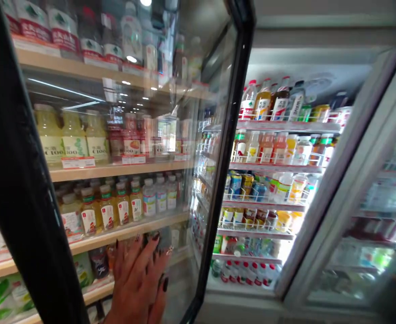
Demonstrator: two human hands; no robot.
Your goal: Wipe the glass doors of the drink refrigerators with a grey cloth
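Observation:
My left hand [137,281] lies flat against the glass pane of a cooler door [171,180], its fingers spread and its dark-painted nails showing. It holds nothing. The door has a black frame [233,130] and stands swung out towards me. Wooden shelves of bottled drinks [106,209] show in the pane, and I cannot tell whether they are seen through it or reflected. My right hand is out of view.
Inside the opening, lit wire-railed cooler shelves [268,166] hold bottled drinks and cans. A neighbouring glass door with a grey frame [363,157] stands at the right. A wide black door edge [25,157] runs down the left.

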